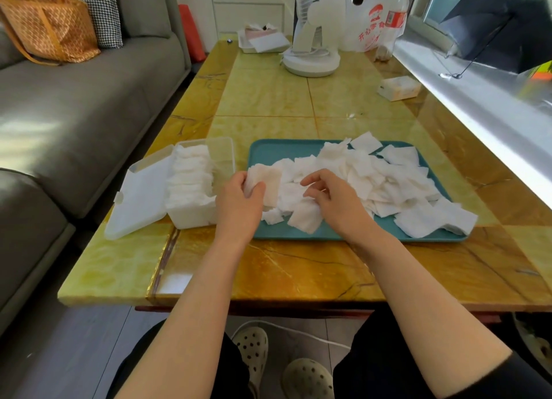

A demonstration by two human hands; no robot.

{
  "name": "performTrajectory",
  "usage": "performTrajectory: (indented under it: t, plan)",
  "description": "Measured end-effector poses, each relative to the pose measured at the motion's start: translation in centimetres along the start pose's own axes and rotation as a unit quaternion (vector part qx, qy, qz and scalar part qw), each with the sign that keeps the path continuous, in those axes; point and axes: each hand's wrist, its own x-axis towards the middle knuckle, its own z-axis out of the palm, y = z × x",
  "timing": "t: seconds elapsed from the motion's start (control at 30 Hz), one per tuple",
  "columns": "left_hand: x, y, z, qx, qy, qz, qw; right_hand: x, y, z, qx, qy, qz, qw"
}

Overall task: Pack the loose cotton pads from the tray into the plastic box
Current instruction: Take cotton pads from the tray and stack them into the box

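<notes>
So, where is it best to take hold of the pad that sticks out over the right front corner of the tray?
Probably the pad by its outer corner, pinched from the right with the right hand. That corner juts past the tray rim, uncovered, so a thumb can likely slip under it.

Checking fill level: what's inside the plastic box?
Stacked white cotton pads fill most of the plastic box; a strip along its right wall looks unfilled. The left hand covers the near right corner, and anything under the pads is hidden.
</notes>
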Motion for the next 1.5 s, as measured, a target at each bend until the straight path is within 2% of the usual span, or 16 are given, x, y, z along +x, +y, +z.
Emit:
performTrajectory:
  t: [0.1,0.23,0.37,0.5,0.67,0.77,0.83,0.93,1.0,1.03,1.07,1.13,1.2,1.3,1.5]
  plan:
    - [0.2,-0.1,0.1,-0.018,-0.022,-0.029,0.999,-0.1,0.7,0.2,-0.016,0.008,0.030,0.999]
    - [0.3,0.4,0.3,-0.172,-0.094,-0.139,0.971,0.2,1.5,0.5,-0.079,0.020,0.062,0.995]
    - [0.3,0.4,0.4,-0.138,-0.072,-0.091,0.984,0.1,1.7,-0.6,-0.109,-0.038,0.110,0.987]
    - [0.4,0.2,0.4,-0.109,-0.061,-0.075,0.989,-0.6,2.1,-0.8,-0.110,-0.108,0.090,0.984]
    - [0.2,0.2,0.4,-0.081,-0.059,-0.072,0.992,-0.6,1.3,-0.4,-0.081,-0.072,0.063,0.992]
    - [0.3,0.1,0.5,-0.062,-0.062,-0.060,0.994,-0.4,0.3,-0.5,0.047,0.001,0.063,0.997]
    - [0.2,0.1,0.6,-0.056,-0.064,-0.050,0.995,-0.5,-0.8,-0.9,0.172,0.017,0.083,0.981]
    - [0.3,-0.1,1.0,-0.056,-0.074,-0.056,0.994,-0.6,-2.1,-1.6,0.382,-0.019,0.093,0.919]
    - [0.4,-0.1,1.2,-0.062,-0.097,-0.057,0.992,-0.6,-2.4,-1.9,0.471,-0.053,0.070,0.878]
    - [0.3,-0.1,1.3,-0.070,-0.117,-0.055,0.989,-0.5,-2.4,-1.9,0.461,-0.058,0.059,0.883]
    - [0.2,0.0,1.3,-0.078,-0.139,-0.051,0.986,-0.5,-2.3,-1.8,0.419,-0.052,0.050,0.905]
    - [0.1,0.2,1.3,-0.102,-0.170,-0.046,0.979,-0.4,-1.9,-1.4,0.295,-0.022,0.032,0.955]
    - [0.0,0.4,1.2,-0.109,-0.180,-0.041,0.977,-0.4,-1.5,-1.0,0.208,0.010,0.018,0.978]
    - [0.0,0.3,1.1,-0.098,-0.181,-0.043,0.978,-0.4,-1.2,-0.5,0.158,0.038,-0.007,0.987]
    - [-0.2,0.2,1.2,-0.115,-0.210,-0.068,0.968,-0.5,-1.3,-0.3,0.166,0.091,0.002,0.982]
